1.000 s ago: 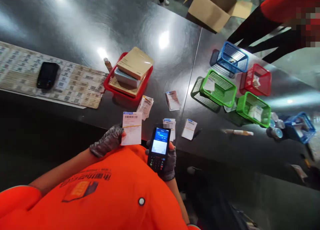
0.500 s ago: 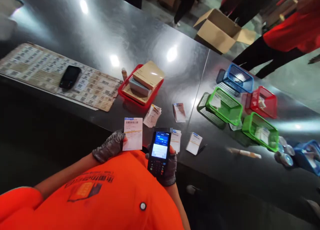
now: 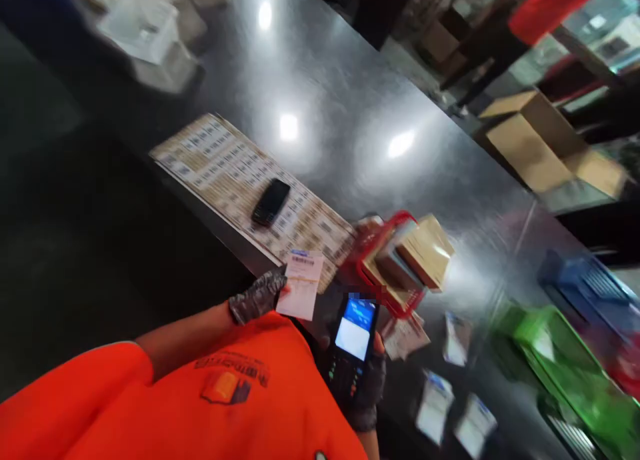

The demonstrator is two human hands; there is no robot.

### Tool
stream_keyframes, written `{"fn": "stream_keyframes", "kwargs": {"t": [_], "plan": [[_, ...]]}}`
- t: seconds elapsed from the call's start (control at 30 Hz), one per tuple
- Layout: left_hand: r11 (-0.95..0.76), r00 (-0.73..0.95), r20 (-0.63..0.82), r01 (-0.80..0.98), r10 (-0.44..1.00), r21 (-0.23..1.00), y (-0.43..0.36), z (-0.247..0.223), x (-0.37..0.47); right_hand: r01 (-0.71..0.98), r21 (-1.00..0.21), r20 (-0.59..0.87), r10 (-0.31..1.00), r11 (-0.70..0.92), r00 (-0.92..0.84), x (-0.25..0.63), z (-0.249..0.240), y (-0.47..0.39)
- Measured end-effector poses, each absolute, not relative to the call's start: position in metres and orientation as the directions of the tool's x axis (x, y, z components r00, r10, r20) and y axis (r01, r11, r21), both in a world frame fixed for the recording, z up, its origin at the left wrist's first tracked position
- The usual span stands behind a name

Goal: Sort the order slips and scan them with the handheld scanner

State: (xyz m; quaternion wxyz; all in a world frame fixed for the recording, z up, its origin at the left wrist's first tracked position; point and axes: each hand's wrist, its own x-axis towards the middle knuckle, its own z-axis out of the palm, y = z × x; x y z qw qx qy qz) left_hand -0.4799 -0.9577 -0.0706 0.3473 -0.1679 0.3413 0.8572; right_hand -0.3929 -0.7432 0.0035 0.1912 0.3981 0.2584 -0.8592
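My left hand [image 3: 259, 296], in a dark fingerless glove, pinches a stack of paper slips [image 3: 301, 287] by its left side. The top slip carries a barcode, and a thin band crosses it. My right hand [image 3: 371, 387], gloved the same way, is wrapped round a handheld barcode scanner [image 3: 354, 343] with a lit blue and white screen and a keypad. Just past the scanner stands a red basket [image 3: 400, 307] with boxes in it, and more slips [image 3: 406, 338] lie beside it. A second dark handheld device [image 3: 271, 202] rests on a board covered with barcode labels [image 3: 225, 155].
More slip bundles [image 3: 434, 407] lie on the dark metal table [image 3: 340, 93] to the right. Green [image 3: 565, 360] and blue [image 3: 595, 280] baskets stand beyond them, blurred. An open cardboard box [image 3: 540, 147] is past the far edge, near a person's red sleeve [image 3: 555, 10].
My view has swung left, so the table's contents appear shifted right and down. Both hands keep their hold on the slips and the scanner, and the picture is blurrier.
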Motion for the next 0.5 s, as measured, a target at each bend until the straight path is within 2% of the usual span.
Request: {"fn": "stream_keyframes", "kwargs": {"t": [0.13, 0.3, 0.37, 0.5], "plan": [[-0.62, -0.746, -0.572, -0.636, 0.341, 0.46, -1.028, -0.096, -0.526, 0.682, -0.21, -0.785, -0.295, -0.701, -0.545, -0.468, 0.004, -0.797], [-0.714, -0.747, -0.664, -0.447, -0.032, 0.538, -1.113, -0.133, -0.567, 0.851, -0.123, -0.699, -0.564, -0.511, -0.44, -0.565, -0.002, -0.877], [-0.723, -0.738, -0.663, -0.389, -0.127, 0.571, -1.136, -0.146, -0.583, 0.89, -0.11, -0.64, -0.654, -0.442, -0.404, -0.598, -0.012, -0.909], [-0.69, -0.717, -0.646, -0.329, -0.262, 0.645, -1.158, -0.163, -0.611, 0.931, -0.111, -0.588, -0.733, -0.347, -0.343, -0.656, -0.038, -0.971]]}}
